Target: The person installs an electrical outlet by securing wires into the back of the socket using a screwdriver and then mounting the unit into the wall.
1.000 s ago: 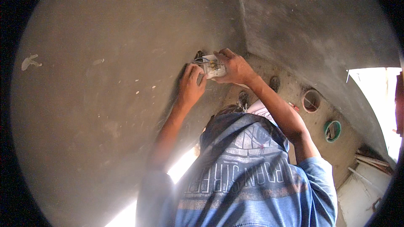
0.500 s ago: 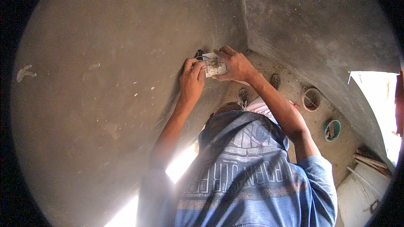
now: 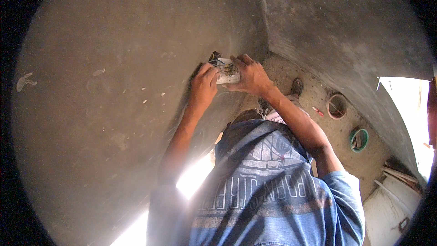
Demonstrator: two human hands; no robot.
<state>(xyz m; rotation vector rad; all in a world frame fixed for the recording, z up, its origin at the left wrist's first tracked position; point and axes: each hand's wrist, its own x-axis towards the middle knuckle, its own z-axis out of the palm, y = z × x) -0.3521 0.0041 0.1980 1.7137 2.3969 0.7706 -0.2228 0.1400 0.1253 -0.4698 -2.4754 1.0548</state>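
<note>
A white electrical switch or socket plate (image 3: 231, 79) is held close to the wall, with the terminals on its back facing me. My right hand (image 3: 255, 77) grips it from the right, thumb and fingers at its upper and lower edges. At its left side, my left hand (image 3: 204, 85) is closed in a pinch at the thin wires (image 3: 218, 62); the fingertips partly hide what they hold. These wires run between the plate and a dark wall opening (image 3: 214, 56) just above my left fingers.
Grey plastered walls (image 3: 114, 64) meet at a corner beyond my hands. On the floor at right are a red-handled tool (image 3: 318, 111), a brownish round tub (image 3: 336, 106) and a green basin (image 3: 359, 140) with things in it. Wooden pieces (image 3: 400, 174) lie farther right.
The plate and both hands have shifted slightly left. More of the wall opening shows above my left fingers. My right foot and the red-handled tool are more exposed.
</note>
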